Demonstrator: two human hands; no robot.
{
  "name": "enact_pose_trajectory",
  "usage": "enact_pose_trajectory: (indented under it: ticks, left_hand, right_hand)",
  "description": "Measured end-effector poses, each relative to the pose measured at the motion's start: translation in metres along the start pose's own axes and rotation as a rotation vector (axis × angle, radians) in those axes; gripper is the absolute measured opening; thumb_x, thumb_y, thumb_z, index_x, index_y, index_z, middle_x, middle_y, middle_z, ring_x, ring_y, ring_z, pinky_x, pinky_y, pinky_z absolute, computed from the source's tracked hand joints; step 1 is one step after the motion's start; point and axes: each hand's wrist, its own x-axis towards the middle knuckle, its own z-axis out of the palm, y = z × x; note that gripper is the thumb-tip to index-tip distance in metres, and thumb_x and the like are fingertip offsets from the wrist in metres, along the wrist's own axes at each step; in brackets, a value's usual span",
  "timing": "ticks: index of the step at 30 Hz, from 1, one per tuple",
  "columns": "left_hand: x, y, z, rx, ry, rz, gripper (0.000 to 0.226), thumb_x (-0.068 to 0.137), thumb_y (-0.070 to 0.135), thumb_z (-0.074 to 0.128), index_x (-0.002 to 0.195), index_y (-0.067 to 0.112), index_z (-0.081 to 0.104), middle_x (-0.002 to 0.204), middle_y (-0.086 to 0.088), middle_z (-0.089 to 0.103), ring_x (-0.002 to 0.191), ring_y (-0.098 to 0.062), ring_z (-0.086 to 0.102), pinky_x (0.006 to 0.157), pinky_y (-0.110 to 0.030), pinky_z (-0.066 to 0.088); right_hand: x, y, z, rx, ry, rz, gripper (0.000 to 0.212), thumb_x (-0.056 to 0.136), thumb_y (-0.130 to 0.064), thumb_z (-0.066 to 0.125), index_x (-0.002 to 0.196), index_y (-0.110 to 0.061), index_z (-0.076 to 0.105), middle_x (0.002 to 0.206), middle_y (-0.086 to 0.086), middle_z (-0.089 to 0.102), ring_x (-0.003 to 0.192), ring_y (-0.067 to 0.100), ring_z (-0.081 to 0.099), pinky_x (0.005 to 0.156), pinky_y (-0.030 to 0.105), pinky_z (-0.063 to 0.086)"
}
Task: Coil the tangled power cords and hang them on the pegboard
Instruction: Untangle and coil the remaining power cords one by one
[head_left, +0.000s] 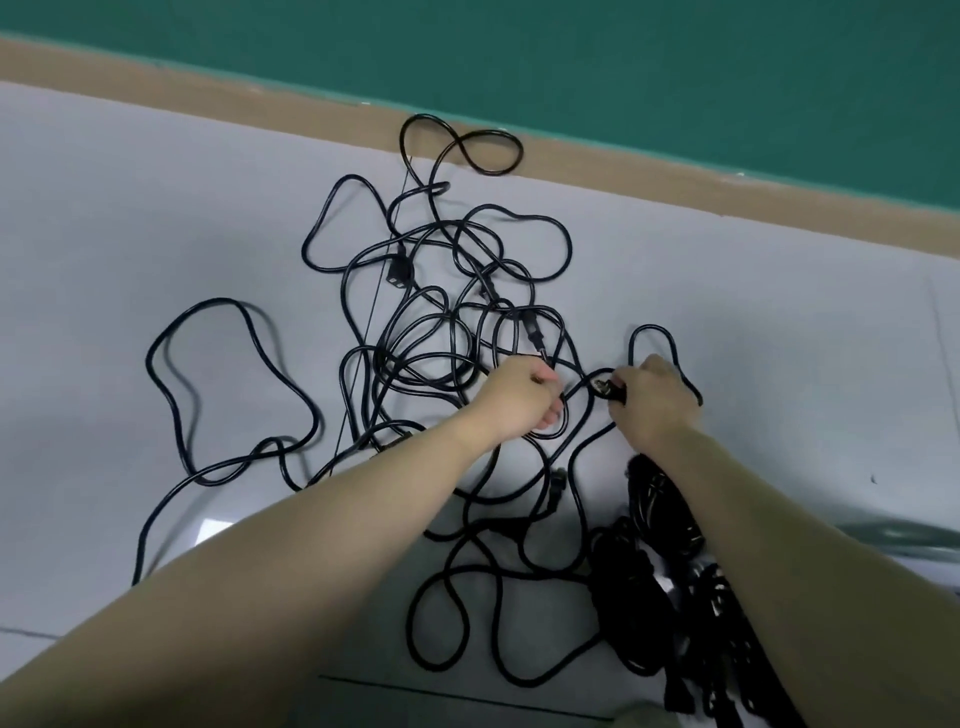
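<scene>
Untangling is the step in hand, by my reading: no cord from the heap is coiled yet, and no pegboard shows in this view. The right hand (655, 400) has its fingers curled round a plug (609, 388), pinching it at the near edge of the tangle (441, 332). The left hand (519, 397), just beside it with a narrow gap between, is closed on a strand of cord; exactly which strand I cannot tell, since several cross under its knuckles. From the two grips the heap of black cords spreads away and to the left over the grey table (156, 208), with one wide loop (228, 395) lying well out to the left and another (462, 145) reaching the far edge. Below the right forearm lies a darker bundle (654, 571), possibly cords already gathered, though it is too murky to say.

The next move, I judge, calls for drawing the plug end clear of the crossings while the left hand feeds or holds back the neighbouring strands, so the knot loosens rather than tightens.
</scene>
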Motion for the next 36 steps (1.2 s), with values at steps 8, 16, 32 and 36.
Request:
enact_pose_trajectory:
  ticks: [8, 16, 32, 36]
  left_hand:
    - [-0.019, 0.048, 0.0, 0.009, 0.041, 0.212, 0.038, 0.112, 0.033, 0.036, 0.143, 0.021, 0.054, 0.139, 0.003, 0.059, 0.129, -0.012, 0.054, 0.104, -0.021, 0.038]
    - [-0.128, 0.192, -0.051, 0.08, 0.16, 0.553, 0.065, 0.109, 0.053, 0.032, 0.072, 0.01, 0.065, 0.057, 0.0, 0.061, 0.066, -0.017, 0.061, 0.078, -0.036, 0.046]
    - [-0.385, 0.265, -0.156, 0.265, 0.19, 0.844, 0.035, 0.112, 0.033, 0.04, 0.091, 0.011, 0.057, 0.066, 0.004, 0.033, 0.061, -0.016, 0.035, 0.066, -0.031, 0.047]
    - [-0.381, 0.23, -0.169, 0.552, 0.234, 0.656, 0.056, 0.11, 0.049, 0.031, 0.077, 0.014, 0.058, 0.062, 0.007, 0.036, 0.065, -0.017, 0.036, 0.068, -0.035, 0.04]
  right_hand:
    - [-0.004, -0.05, -0.112, 0.961, 0.087, 0.063, 0.011, 0.094, -0.023, 0.069, 0.089, -0.014, 0.065, 0.065, 0.003, 0.066, 0.058, 0.014, 0.063, 0.055, 0.023, 0.043]
    - [-0.086, -0.078, -0.315, 1.713, -0.107, -0.221, 0.032, 0.099, -0.009, 0.055, 0.068, -0.015, 0.05, 0.061, 0.002, 0.054, 0.074, 0.023, 0.074, 0.059, 0.023, 0.049]
    - [-0.309, -0.146, -0.405, 1.506, -0.019, -0.707, 0.039, 0.11, -0.032, 0.045, 0.073, -0.019, 0.042, 0.059, -0.005, 0.015, 0.045, 0.009, 0.016, 0.041, 0.02, 0.022]
    - [-0.321, -0.129, -0.429, 2.016, 0.068, -0.663, 0.037, 0.11, -0.033, 0.044, 0.075, -0.019, 0.044, 0.055, -0.009, 0.018, 0.042, 0.006, 0.018, 0.039, 0.018, 0.022]
